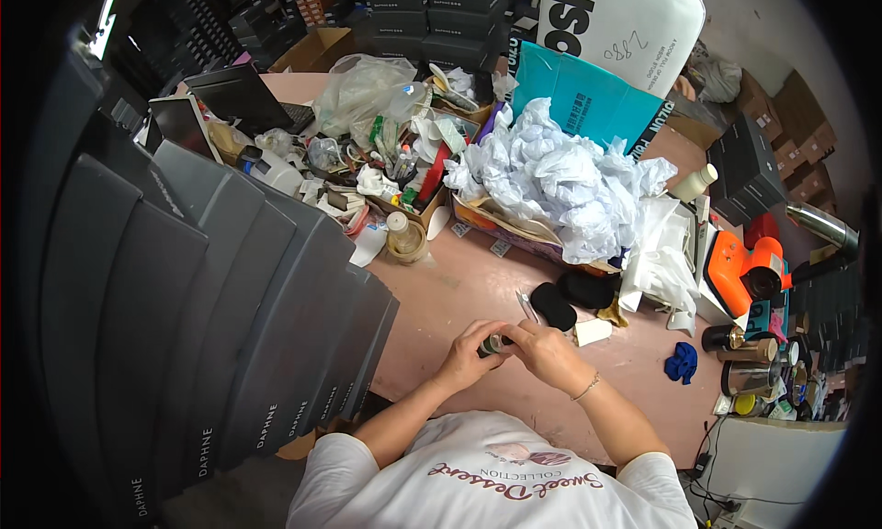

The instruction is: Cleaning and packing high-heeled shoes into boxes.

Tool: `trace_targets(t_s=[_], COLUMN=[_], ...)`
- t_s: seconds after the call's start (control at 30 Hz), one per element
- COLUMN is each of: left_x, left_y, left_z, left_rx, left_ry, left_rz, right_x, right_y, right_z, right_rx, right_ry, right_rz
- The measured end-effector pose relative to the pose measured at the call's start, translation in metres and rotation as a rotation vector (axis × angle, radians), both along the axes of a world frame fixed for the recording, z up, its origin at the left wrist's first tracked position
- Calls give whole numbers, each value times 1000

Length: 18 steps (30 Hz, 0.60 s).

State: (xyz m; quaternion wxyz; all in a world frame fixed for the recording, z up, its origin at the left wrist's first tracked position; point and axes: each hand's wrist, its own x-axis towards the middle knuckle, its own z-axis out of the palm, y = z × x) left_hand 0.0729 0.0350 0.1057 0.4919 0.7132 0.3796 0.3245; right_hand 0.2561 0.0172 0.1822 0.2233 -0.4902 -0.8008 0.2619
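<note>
**Two hands working a small dark cylinder at the near edge of a cluttered bench**

The pink worktable (478, 290) fills the middle of the view. Along its left side a fanned stack of grey flat boxes (230, 299) overlaps step by step. Toward the far side lies a heap of crumpled white tissue paper (560, 180) in front of a teal carton (583, 97). At the right edge sits an orange handheld tool (749, 272), with metal tins (749, 364) just below it and a blue cloth (682, 362) near them. Two black oval pads (570, 298) lie beyond the hands, and a roll of tape (406, 242) stands farther left.

At the near edge, the left hand (464, 356) and the right hand (542, 350) meet over a small dark cylindrical object (492, 346), which is held between them just above the tabletop. The left hand is curled closed around the object's body; the right hand's fingers pinch its upper end. What the object is, and whether its end is a cap, cannot be told at this size.

To do such a step well, judging from the grip: one hand should hold the body steady while the other alone turns or pulls, the object kept low over the table so that a slipped part lands on the bare pink surface rather than among the clutter.
</note>
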Motion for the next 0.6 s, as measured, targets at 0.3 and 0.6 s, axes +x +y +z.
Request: trace_targets(t_s=[0.3, 0.6], left_x=[-26, -48], left_y=[80, 66], left_z=[-100, -166], left_rx=[-183, 417], left_ry=[80, 863], left_rz=[295, 252], right_x=[-3, -87], right_y=[142, 295], right_z=[30, -46], right_rx=[224, 230], right_ry=[209, 120], right_rz=[-80, 69])
